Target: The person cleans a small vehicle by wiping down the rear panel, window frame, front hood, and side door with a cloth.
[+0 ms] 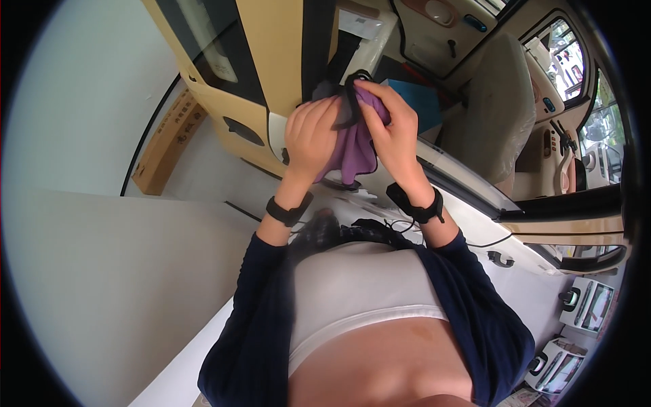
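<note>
A purple cloth [354, 150] hangs bunched between my two hands, its lower edge loose. My left hand [312, 136] is closed at the cloth's left side, close to the edge of the cream vehicle door [285, 54]; its fingertips are partly hidden. From the right, my right hand [392, 125] is closed, thumb and forefinger pinching the upper part of the cloth. A black strip [352, 105] curves down over the cloth between the hands and loops at the top under the right fingertips. Whether the strip belongs to the cloth I cannot tell.
Behind the hands is a vehicle cabin with a pale plastic-covered seat [491, 108] and a blue box-like item [415, 102]. A long brown carton [166, 146] lies beyond the door at left. Two small white vehicle-shaped items [588, 305] stand at lower right.
</note>
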Demonstrator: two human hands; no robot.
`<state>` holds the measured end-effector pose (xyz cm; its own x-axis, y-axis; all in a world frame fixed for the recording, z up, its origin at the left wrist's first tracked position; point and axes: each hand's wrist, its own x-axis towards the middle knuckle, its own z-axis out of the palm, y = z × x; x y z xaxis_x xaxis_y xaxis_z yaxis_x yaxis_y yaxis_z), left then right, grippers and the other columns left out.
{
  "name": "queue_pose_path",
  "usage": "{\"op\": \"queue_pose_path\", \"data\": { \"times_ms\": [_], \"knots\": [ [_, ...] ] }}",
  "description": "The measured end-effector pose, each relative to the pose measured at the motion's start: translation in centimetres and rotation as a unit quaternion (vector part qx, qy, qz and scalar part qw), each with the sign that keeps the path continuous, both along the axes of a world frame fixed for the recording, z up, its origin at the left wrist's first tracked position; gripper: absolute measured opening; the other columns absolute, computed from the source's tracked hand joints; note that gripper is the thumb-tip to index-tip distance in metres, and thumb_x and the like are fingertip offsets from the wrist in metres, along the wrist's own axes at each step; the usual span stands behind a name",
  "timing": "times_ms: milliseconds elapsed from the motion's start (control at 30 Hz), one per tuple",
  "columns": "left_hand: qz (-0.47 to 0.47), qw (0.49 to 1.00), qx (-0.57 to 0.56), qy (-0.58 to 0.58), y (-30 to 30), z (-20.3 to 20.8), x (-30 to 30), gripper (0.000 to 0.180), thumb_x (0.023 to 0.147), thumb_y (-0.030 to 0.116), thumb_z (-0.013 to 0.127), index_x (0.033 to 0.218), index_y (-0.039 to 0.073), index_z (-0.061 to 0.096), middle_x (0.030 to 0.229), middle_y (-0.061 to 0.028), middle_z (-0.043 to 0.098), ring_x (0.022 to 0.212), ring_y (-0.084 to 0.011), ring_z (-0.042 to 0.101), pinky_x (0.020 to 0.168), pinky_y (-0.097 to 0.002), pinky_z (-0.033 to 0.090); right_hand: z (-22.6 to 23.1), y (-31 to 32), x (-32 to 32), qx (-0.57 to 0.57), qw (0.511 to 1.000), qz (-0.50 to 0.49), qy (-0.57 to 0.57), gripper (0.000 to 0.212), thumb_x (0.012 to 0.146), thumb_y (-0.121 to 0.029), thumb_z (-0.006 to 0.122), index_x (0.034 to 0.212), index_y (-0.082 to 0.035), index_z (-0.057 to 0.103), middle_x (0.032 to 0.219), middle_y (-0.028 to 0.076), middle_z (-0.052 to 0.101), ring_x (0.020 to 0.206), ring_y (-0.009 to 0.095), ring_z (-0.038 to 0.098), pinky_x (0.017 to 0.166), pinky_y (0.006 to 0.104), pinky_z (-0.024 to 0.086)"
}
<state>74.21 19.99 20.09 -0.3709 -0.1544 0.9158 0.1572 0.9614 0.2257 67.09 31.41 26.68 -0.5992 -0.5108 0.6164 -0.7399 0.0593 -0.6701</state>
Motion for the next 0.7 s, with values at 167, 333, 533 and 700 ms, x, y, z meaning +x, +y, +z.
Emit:
{"op": "queue_pose_path", "data": {
  "times_ms": [167, 333, 533, 700],
  "knots": [
    [-0.016, 0.994, 0.109, -0.026, 0.4, -1.1, 1.7, 0.031, 0.067, -0.006, 0.055, 0.098, -0.003, 0.057, 0.092, -0.014, 0.059, 0.083, -0.0305, 0.056, 0.074, -0.0359, 0.044, 0.0, -1.3, 0.2, 0.036, 0.999, 0.035, 0.003, 0.024, 0.074, -0.005, 0.06, 0.098, -0.004, 0.061, 0.093, 0.013, 0.062, 0.085, 0.028, 0.06, 0.072, 0.0303, 0.047],
    [-0.053, 0.985, 0.164, -0.019, 1.1, 0.1, 4.6, 0.023, 0.067, -0.004, 0.056, 0.091, -0.004, 0.056, 0.077, -0.0149, 0.056, 0.066, -0.0292, 0.054, 0.058, -0.0328, 0.043, -0.5, -0.7, -0.2, -0.013, 0.995, 0.014, -0.103, 0.018, 0.079, -0.004, 0.059, 0.096, 0.0, 0.062, 0.085, 0.006, 0.064, 0.075, 0.007, 0.057, 0.067, 0.0196, 0.045],
    [-0.193, 0.968, 0.161, -0.001, 2.3, 1.7, 6.0, 0.012, 0.07, -0.003, 0.055, 0.082, -0.004, 0.052, 0.066, -0.0131, 0.051, 0.052, -0.0262, 0.049, 0.049, -0.0293, 0.039, 0.4, -1.4, -0.1, -0.033, 0.995, -0.008, -0.097, 0.018, 0.076, -0.008, 0.062, 0.092, -0.001, 0.061, 0.083, 0.012, 0.064, 0.074, 0.021, 0.063, 0.064, 0.0269, 0.048],
    [-0.143, 0.943, 0.3, 0.0, 2.0, 0.6, 5.8, 0.005, 0.079, 0.0, 0.052, 0.083, -0.003, 0.052, 0.065, -0.0099, 0.052, 0.055, -0.014, 0.048, 0.051, -0.0237, 0.037, 0.4, -3.8, -0.6, -0.003, 0.999, -0.023, -0.033, 0.015, 0.076, -0.007, 0.063, 0.087, 0.002, 0.059, 0.073, 0.008, 0.062, 0.063, 0.008, 0.054, 0.061, 0.0208, 0.044]
  ]
}}
